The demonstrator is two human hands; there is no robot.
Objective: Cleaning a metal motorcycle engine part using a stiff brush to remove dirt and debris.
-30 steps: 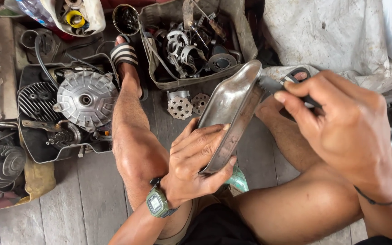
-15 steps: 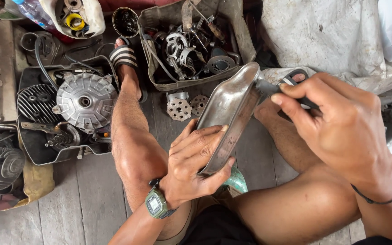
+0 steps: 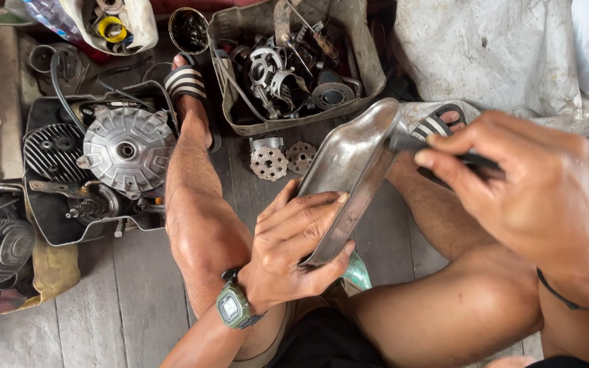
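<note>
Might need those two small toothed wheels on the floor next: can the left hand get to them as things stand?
Probably yes, once freed. The left hand is gripping the metal cover; the toothed wheels lie on bare boards just beyond its fingertips, between the legs, with nothing over them.

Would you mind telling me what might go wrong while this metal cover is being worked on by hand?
The right hand presses a dark tool against the curved metal cover; a slip could drive it toward the left hand, whose fingers lie inside the cover. The cover is braced only by that hand above bare legs, so it may twist or drop. Two perforated discs lie loose by the sandalled foot and could be kicked.
</note>
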